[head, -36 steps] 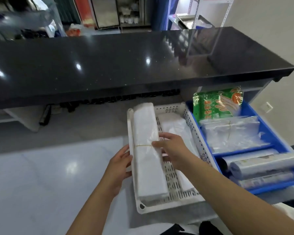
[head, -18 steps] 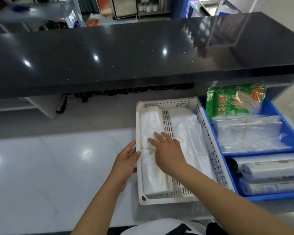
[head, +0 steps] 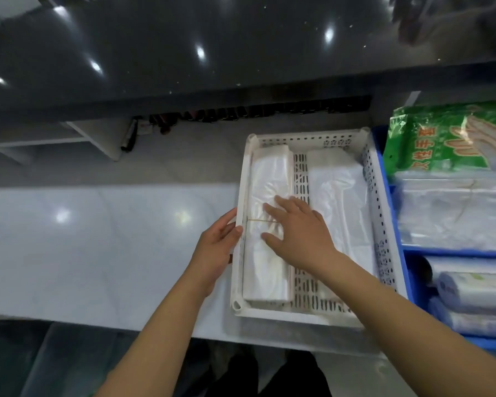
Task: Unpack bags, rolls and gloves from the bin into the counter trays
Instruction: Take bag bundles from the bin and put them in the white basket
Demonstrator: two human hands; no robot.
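Pale counter (head: 98, 247): smooth, glossy stone-like slab with soft light reflections, bare at its left end.

Left hand (head: 216, 250): fingers straight and held together, laid flat against the outer left wall of the white tray, gripping nothing.

White tray (head: 298, 312): rectangular moulded plastic, slotted floor, round-perforated walls, sitting near the counter's front edge.

Left bundle of bags (head: 265, 265): long flat stack of thin, translucent white film, cinched at mid-length by a thin yellowish rubber band (head: 258, 220); lies along the tray's left wall.

Right hand (head: 298, 233): fingers spread, palm down, pressing on the banded middle of the left bundle; nothing pinched.

Second bundle of bags (head: 341, 202): same crinkled white film, lying parallel in the tray's right half, a strip of slotted floor showing between the two.

Blue bin (head: 398, 253): hard plastic, touching the tray's right wall. Holds a glossy green printed glove pack (head: 447, 138) at the far end, clear flat bags (head: 455, 207) mid-bin, and cylindrical rolls (head: 476, 293) in the near compartment.

Against half a second earlier: the view has tipped steeply downward and closer; both hands keep the same places, the bundle unmoved.

Room: a dark, speckled, polished raised ledge (head: 184, 47) runs across the far side, overhanging a grey shelf.
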